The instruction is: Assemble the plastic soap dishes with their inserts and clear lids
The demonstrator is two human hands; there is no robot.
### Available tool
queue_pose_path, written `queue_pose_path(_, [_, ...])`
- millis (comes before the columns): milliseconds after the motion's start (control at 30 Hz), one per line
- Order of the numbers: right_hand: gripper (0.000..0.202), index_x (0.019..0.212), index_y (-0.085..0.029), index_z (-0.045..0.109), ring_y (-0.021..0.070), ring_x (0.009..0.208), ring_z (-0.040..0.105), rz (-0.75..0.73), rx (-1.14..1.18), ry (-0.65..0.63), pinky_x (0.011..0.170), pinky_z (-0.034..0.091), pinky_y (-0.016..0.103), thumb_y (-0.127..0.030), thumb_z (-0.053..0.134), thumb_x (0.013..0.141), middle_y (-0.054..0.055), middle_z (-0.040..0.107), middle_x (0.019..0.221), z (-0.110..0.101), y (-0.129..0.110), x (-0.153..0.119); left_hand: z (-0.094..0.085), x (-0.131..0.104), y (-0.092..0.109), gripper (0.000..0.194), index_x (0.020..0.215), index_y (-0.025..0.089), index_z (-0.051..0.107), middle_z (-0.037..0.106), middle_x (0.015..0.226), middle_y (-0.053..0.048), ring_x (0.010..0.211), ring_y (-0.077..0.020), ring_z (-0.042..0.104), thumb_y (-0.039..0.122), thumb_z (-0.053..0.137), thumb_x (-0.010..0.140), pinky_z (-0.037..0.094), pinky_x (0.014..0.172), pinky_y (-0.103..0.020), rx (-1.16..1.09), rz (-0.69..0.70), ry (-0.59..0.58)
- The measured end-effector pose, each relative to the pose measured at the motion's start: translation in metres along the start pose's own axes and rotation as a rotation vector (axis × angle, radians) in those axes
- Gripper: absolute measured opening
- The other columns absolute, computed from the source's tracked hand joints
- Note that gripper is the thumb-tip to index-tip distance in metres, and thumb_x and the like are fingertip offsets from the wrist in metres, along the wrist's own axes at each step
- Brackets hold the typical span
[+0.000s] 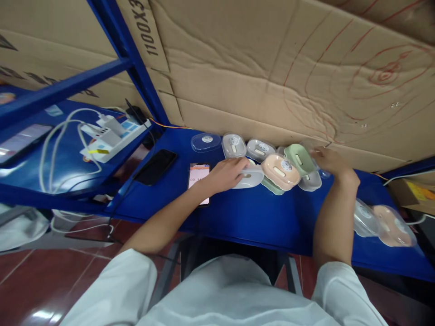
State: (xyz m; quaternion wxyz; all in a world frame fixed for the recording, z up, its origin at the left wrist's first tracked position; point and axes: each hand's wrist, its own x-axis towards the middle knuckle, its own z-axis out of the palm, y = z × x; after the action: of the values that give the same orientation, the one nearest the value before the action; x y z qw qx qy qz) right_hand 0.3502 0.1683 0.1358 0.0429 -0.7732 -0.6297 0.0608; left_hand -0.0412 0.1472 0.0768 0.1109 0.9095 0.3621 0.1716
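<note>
Grey box (252, 179) gripped in left hand (228, 174); right hand (328, 159) just right of green box (302, 154), grip unclear; step judged as handling, next move calls for steady hold

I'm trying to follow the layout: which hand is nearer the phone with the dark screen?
Left. The left hand is right of the dark phone, with a lit phone between; the right hand is much farther right, beside the upper green container.

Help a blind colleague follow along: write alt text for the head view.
A person's left hand touches a pale plastic box on a blue table; the right hand is beside a green box. More boxes and a lit phone lie nearby.
</note>
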Motion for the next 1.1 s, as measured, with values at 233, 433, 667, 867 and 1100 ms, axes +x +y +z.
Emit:
queue_pose_path(233, [0.052,0.152,-0.021,0.056,0.0315,0.127,0.065,0.107,0.011,0.184,0.104,0.046,0.044,-0.02,0.051,0.1,0.018,0.069,0.143,0.002,0.005,0.003,0.017,-0.006,0.02,0.046,0.14,0.017,0.052,0.072,0.126,-0.011,0.111,-0.0279,0.071,0.005,0.053,0.095,0.052,0.097,-0.041,0.144,0.23,-0.057])
queue_pose_path(433, [0.057,0.15,-0.017,0.059,0.0298,0.126,0.062,0.066,0.053,0.3,0.104,0.046,0.043,-0.011,0.052,0.093,0.022,0.062,0.147,0.019,0.018,0.015,0.022,-0.009,0.027,0.049,0.139,0.018,0.057,0.075,0.118,-0.009,0.109,-0.0254,0.069,0.0,0.053,0.093,0.047,0.094,-0.039,0.252,0.379,-0.042])
queue_pose_path(667, [0.045,0.139,-0.016,0.067,0.0384,0.128,0.061,-0.001,0.042,0.389,0.104,0.045,0.052,-0.038,0.049,0.104,0.023,0.066,0.14,0.018,0.02,-0.002,0.032,-0.019,0.032,0.034,0.131,0.018,0.065,0.074,0.113,-0.008,0.104,-0.0254,0.069,0.028,0.07,0.099,0.048,0.092,-0.038,0.137,0.517,-0.037])
queue_pose_path(867, [0.053,0.135,-0.018,0.07,0.0385,0.113,0.07,-0.075,-0.03,0.222,0.092,0.053,0.046,-0.055,0.049,0.103,0.02,0.075,0.127,0.062,-0.001,-0.043,0.035,-0.014,0.026,0.031,0.12,0.019,0.07,0.073,0.117,-0.01,0.109,-0.0237,0.069,0.043,0.055,0.109,0.05,0.099,-0.038,-0.003,0.404,0.028])
queue_pose_path(1100, [0.051,0.136,-0.017,0.069,0.0388,0.11,0.069,-0.153,-0.073,0.293,0.095,0.051,0.049,-0.049,0.044,0.105,0.021,0.076,0.119,0.069,0.006,-0.053,0.035,-0.004,0.001,0.033,0.124,0.018,0.072,0.072,0.129,-0.013,0.12,-0.0324,0.069,0.041,0.059,0.105,0.053,0.102,-0.047,0.179,-0.053,0.003])
